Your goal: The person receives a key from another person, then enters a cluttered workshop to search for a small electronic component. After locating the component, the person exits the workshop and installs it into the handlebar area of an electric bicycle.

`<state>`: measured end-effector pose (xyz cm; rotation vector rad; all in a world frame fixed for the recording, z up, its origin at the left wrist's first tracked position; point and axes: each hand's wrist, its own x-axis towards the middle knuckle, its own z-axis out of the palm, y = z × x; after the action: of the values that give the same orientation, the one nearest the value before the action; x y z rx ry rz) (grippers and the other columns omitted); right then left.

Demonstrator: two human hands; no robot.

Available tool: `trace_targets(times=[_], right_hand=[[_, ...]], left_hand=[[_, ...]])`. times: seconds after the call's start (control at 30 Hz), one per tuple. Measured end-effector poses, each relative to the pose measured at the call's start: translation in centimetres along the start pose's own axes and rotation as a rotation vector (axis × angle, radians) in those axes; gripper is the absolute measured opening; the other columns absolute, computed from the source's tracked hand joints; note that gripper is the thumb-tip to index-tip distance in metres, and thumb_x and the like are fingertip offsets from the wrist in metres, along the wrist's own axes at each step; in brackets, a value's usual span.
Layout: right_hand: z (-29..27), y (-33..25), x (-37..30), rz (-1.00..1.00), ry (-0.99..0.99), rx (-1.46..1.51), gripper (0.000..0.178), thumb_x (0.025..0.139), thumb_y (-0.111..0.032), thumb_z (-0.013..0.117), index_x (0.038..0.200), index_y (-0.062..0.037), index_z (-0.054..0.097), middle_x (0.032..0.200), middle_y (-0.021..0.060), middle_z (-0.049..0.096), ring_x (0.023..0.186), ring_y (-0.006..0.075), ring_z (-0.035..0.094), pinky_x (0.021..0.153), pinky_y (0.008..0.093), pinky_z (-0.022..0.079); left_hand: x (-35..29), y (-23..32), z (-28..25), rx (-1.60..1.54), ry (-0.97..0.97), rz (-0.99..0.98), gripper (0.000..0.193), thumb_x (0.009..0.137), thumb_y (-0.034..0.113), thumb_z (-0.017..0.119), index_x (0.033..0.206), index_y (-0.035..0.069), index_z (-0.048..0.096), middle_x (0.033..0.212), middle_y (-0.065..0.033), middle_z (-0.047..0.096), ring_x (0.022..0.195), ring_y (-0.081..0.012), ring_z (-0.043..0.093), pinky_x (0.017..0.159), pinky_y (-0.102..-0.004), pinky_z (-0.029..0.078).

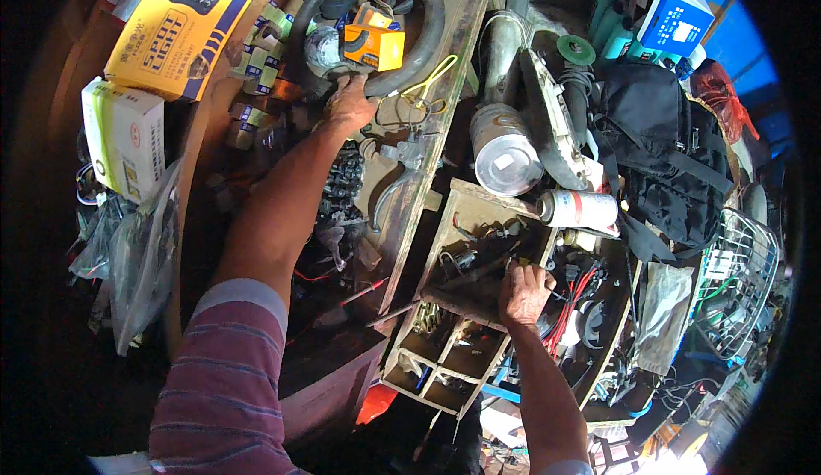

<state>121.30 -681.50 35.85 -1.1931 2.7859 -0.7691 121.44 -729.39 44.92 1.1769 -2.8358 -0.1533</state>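
Observation:
My left hand (351, 107) is closed over the lower rim of a thick black ring that looks like a steering wheel (425, 35). Inside the ring sit a small orange box (376, 46) and a clear, rounded, plastic-looking piece (323, 49). Farther right and nearer, my right hand (524, 294) rests at the right side of a wooden drawer tray (453, 210), its fingers curled. A bit of yellow shows at those fingertips, but what they grip is hidden. Small metal parts and a dark bar lie in the tray, whose near end is split into several compartments.
A large yellow box (175, 35) and a white box (128, 137) stand at the left. Beyond the tray lie a metal can (506, 154), a spray can (580, 210) and a black backpack (658, 141). Red wires (577, 304) lie right of my right hand; a wire basket (740, 283) sits far right.

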Motion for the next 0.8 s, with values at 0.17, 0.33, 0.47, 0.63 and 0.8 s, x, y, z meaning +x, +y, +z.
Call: trace_targets(times=[0.17,0.33,0.47,0.63,0.8], right_hand=[[0.2,-0.1,0.1,-0.007,-0.003,-0.023,0.015,0.083,-0.020,0.061,0.095,-0.0110,0.063,0.087,0.0063,0.059,0.090,0.0267,0.054,0.084,0.0458,0.034],[0.1,0.3,-0.1,0.019,-0.102,-0.086,0.020,0.083,-0.021,0.060,0.099,-0.0110,0.064,0.088,0.0057,0.059,0.094,0.0266,0.053,0.085,0.0449,0.034],[0.0,0.3,0.0,-0.005,-0.075,-0.060,0.022,0.081,-0.022,0.060,0.100,-0.0116,0.065,0.090,0.0061,0.058,0.097,0.0269,0.052,0.085,0.0450,0.034],[0.6,-0.1,-0.3,0.008,-0.136,-0.080,0.023,0.079,-0.021,0.060,0.100,-0.0125,0.064,0.094,0.0065,0.059,0.098,0.0272,0.053,0.088,0.0456,0.034],[0.9,0.9,-0.4,0.044,-0.104,-0.049,0.021,0.078,-0.022,0.058,0.095,-0.0102,0.062,0.093,0.0084,0.058,0.097,0.0293,0.052,0.087,0.0471,0.033]], left_hand=[[2.5,-1.5,-0.9,-0.093,0.110,-0.020,0.045,0.087,0.035,0.064,0.123,0.009,0.060,0.124,-0.0212,0.055,0.115,-0.0398,0.054,0.095,-0.0458,0.045],[7.3,-0.2,-5.8,-0.569,0.416,-0.049,0.045,0.089,0.035,0.064,0.123,0.005,0.059,0.105,-0.0200,0.067,0.100,-0.0339,0.064,0.087,-0.0436,0.048],[7.2,0.0,-5.0,-0.491,0.398,-0.044,0.049,0.088,0.032,0.064,0.130,0.008,0.056,0.120,-0.0202,0.061,0.115,-0.0337,0.057,0.098,-0.0400,0.044],[1.5,-4.4,-0.8,-0.338,0.434,0.158,0.041,0.077,0.019,0.073,0.115,0.008,0.063,0.119,-0.0178,0.059,0.116,-0.0358,0.054,0.100,-0.0419,0.043],[-3.6,-9.5,-4.1,0.017,0.318,0.116,0.038,0.076,0.019,0.074,0.112,0.012,0.064,0.116,-0.0149,0.061,0.113,-0.0351,0.056,0.095,-0.0451,0.045]])
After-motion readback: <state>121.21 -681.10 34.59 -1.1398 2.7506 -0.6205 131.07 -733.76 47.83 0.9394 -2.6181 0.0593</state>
